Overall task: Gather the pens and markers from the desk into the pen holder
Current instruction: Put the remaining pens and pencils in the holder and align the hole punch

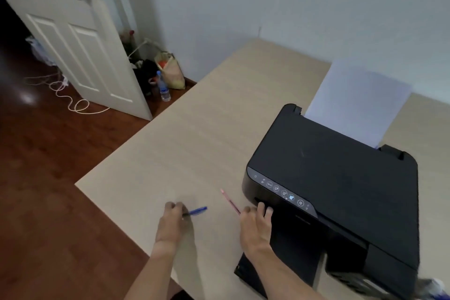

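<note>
A blue pen [197,210] lies on the light wooden desk [194,143], and my left hand [173,223] grips its near end. A thin pink pen or pencil [230,201] slants across the desk just right of it, and my right hand [255,225] holds its near end, with the fingers resting against the front of the black printer [333,178]. At the bottom right corner a blurred object [435,287] shows; I cannot tell whether it is the pen holder.
The printer fills the right half of the desk, with white paper [358,102] standing in its rear feed. The desk's left edge drops to a dark wooden floor [48,178]. A white door [80,44], bags, a bottle [163,87] and a cable lie beyond.
</note>
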`<state>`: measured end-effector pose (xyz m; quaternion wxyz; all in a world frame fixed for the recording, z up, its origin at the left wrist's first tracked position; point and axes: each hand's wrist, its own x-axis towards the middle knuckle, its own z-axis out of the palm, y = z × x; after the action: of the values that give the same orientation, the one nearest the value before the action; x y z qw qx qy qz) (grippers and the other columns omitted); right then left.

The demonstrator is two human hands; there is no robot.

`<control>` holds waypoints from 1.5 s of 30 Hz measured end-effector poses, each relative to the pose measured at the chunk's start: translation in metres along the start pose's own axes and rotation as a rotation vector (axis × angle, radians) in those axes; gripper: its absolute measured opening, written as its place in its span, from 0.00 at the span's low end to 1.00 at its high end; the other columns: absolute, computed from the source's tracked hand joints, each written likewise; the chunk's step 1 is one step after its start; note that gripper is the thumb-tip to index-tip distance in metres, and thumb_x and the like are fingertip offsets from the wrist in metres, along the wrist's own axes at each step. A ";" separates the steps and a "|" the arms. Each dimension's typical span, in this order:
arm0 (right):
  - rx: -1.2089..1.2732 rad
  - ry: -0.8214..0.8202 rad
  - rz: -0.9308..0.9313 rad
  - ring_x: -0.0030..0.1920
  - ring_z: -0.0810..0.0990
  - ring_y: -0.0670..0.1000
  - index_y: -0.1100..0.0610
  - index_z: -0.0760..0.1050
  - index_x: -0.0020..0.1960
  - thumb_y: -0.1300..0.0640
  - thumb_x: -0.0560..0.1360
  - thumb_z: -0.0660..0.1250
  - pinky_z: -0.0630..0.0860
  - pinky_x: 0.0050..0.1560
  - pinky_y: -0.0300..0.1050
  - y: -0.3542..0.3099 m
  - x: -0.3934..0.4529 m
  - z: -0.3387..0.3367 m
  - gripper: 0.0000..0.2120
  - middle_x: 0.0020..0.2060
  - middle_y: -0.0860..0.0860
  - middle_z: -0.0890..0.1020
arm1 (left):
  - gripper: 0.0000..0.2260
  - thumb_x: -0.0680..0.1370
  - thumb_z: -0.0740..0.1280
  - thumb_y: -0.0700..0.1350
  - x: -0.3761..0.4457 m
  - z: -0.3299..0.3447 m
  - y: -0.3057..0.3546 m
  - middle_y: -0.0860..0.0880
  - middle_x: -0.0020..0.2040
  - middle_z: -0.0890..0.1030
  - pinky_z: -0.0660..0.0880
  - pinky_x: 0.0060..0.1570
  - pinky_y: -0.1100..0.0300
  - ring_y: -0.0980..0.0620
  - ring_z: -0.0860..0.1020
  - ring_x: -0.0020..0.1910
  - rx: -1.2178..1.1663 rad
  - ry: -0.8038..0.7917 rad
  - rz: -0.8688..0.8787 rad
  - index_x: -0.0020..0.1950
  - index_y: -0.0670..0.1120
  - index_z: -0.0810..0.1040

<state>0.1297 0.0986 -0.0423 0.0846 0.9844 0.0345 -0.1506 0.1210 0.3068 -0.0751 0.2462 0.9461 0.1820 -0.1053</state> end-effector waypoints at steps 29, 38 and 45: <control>0.945 0.366 0.211 0.37 0.72 0.50 0.52 0.64 0.39 0.57 0.73 0.56 0.69 0.37 0.44 0.138 -0.125 0.010 0.04 0.34 0.51 0.75 | 0.09 0.69 0.70 0.36 -0.091 0.016 0.141 0.53 0.37 0.82 0.74 0.37 0.70 0.58 0.79 0.34 -0.074 -0.296 0.778 0.41 0.50 0.82; 0.856 0.462 0.309 0.33 0.67 0.49 0.53 0.64 0.37 0.58 0.70 0.59 0.61 0.33 0.35 0.189 -0.194 0.034 0.05 0.32 0.50 0.71 | 0.08 0.70 0.76 0.38 -0.173 0.055 0.248 0.54 0.32 0.83 0.74 0.34 0.73 0.59 0.81 0.34 -0.441 -0.339 0.868 0.36 0.49 0.81; 0.809 0.627 0.527 0.34 0.68 0.52 0.56 0.65 0.35 0.62 0.66 0.57 0.64 0.34 0.45 0.267 -0.232 0.021 0.03 0.31 0.51 0.71 | 0.04 0.76 0.70 0.39 -0.210 0.074 0.314 0.55 0.38 0.81 0.73 0.38 0.73 0.60 0.79 0.37 -0.525 -0.365 1.053 0.49 0.47 0.80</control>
<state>-0.0720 -0.1778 0.0498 -0.2783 0.9114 -0.2488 0.1734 0.0457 -0.0465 0.0565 0.5172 0.7834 -0.3350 -0.0814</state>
